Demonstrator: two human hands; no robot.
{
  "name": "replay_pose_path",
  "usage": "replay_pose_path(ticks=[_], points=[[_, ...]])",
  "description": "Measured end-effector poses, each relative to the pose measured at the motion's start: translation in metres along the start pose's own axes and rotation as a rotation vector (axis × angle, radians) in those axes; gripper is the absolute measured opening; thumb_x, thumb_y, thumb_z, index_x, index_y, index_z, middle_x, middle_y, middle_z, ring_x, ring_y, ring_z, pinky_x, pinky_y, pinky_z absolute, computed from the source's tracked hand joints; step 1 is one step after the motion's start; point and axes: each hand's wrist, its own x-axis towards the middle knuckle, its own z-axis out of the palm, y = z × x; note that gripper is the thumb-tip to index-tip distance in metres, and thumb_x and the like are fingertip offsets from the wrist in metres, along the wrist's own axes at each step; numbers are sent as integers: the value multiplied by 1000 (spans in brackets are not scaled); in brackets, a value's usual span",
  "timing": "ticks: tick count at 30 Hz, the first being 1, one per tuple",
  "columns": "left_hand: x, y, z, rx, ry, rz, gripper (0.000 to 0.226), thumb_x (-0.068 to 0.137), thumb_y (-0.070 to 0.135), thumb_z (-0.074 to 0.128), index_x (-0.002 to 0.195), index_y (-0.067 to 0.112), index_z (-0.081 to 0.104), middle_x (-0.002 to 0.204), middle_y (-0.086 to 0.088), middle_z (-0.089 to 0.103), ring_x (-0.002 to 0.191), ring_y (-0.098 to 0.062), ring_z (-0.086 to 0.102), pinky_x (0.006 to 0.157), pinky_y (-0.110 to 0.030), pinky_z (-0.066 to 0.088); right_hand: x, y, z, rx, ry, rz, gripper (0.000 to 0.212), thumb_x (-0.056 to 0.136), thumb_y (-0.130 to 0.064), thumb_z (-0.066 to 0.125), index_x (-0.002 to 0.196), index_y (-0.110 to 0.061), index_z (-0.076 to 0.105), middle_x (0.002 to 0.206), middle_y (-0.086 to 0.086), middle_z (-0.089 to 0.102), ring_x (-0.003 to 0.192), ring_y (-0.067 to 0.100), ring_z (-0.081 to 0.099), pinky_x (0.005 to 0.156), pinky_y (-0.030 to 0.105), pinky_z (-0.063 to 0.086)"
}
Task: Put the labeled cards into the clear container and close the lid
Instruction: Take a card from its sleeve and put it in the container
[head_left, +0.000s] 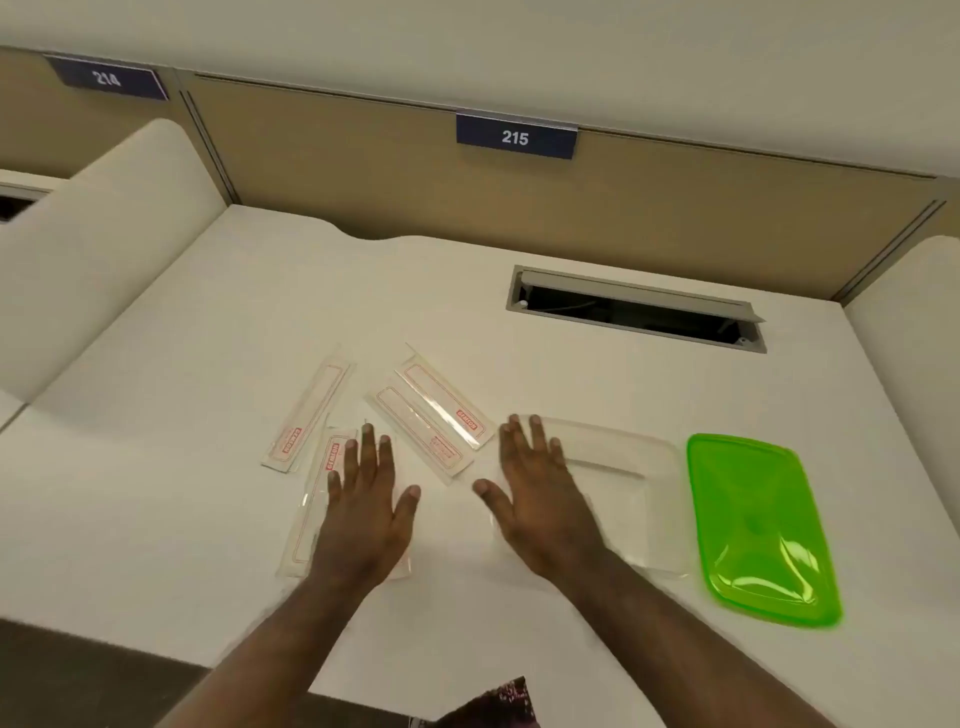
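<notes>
Nothing is packed yet. The labeled cards (415, 415) lie scattered on the tabletop (208, 312), at about nine o'clock from the clear container (623, 467), which sits empty. Its green lid (761, 530) rests off, just beside it at three o'clock. The left hand (369, 509) lies spread flat over one card; the right hand (540, 499) is spread over the container's near-left edge, gripping nothing. All cards and the closing remain.
</notes>
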Motion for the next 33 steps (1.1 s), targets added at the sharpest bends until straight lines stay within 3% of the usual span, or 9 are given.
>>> replay_pose_path(ticks=[5,7,10,14,16,19,27,30,33], points=[[-7,-25,-7,-483,-110,-358,59,104,30,31,154,27,1,164,4,-7,149,-15,-10,121,-48,5,17,-62,35,101,-168,-126,70,97,-52,30,152,-16,6,162,3,7,149,22,-3,114,35,-5],[-13,-25,-9,-716,-123,-488,53,103,31,33,153,30,16,162,6,11,149,-18,11,119,-48,17,17,-79,52,120,-315,-45,65,97,-44,41,151,-19,13,157,6,28,145,32,23,115,46,20],[-19,-23,-10,-965,-143,-640,43,103,31,35,145,27,39,143,6,41,132,-16,37,108,-39,30,16,-97,73,90,-481,65,64,94,-44,48,147,-18,24,140,9,53,119,32,56,92,45,49],[-22,-23,-9,-1101,-213,-725,24,102,32,36,116,39,54,114,16,58,106,-9,52,92,-37,44,16,-106,89,165,-497,117,47,92,-42,53,132,-18,48,127,6,63,106,31,64,85,43,54],[-23,-22,-10,-1151,-213,-747,25,102,32,39,126,32,49,118,4,60,107,-15,54,86,-38,51,19,-107,92,202,-502,140,41,93,-36,54,129,-19,52,125,5,65,105,30,65,87,43,55],[-20,-20,-12,-1163,-225,-775,38,102,31,41,138,21,47,132,-7,57,119,-26,53,96,-46,49,25,-103,93,245,-506,191,40,92,-30,58,129,-17,53,127,5,63,106,30,64,89,42,54],[-14,-16,-16,-921,-159,-548,44,100,15,47,141,31,44,153,0,37,135,-27,41,106,-50,42,29,-88,59,506,-418,293,42,90,-37,49,128,-22,54,139,-1,55,112,27,62,89,36,55],[-4,-14,-21,-719,-95,-435,58,95,5,51,141,38,41,156,4,31,139,-24,37,106,-53,42,32,-78,23,733,-392,309,39,87,-34,46,119,-17,61,114,3,68,92,22,69,78,33,59],[12,-12,-31,-534,-13,-311,66,90,0,56,142,37,40,158,4,29,146,-21,23,111,-54,34,34,-63,-13,895,-372,325,29,88,-20,48,110,-11,66,77,-3,71,66,14,69,60,22,49]])
